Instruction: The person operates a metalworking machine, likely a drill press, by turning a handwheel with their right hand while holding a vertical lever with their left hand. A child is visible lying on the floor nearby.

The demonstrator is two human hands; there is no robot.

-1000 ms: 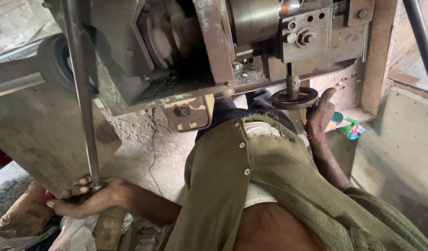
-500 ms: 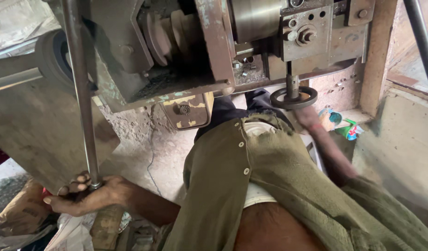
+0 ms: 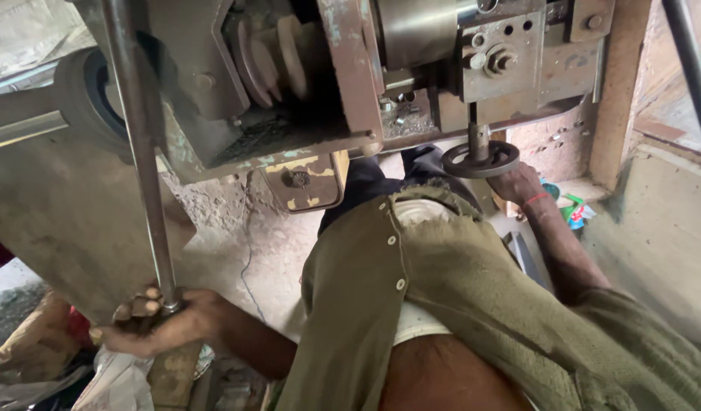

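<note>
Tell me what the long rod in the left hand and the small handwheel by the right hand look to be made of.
Rod: bare steel by its look, smooth grey sheen, gripped by the left hand. Handwheel: dark metal, perhaps cast iron, dull and grimy; the right hand touches it.

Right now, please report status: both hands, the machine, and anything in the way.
Left hand closed around the long steel bar, low end. Right hand on the round handwheel under the machine head. Nothing visible between hands and controls.
</note>
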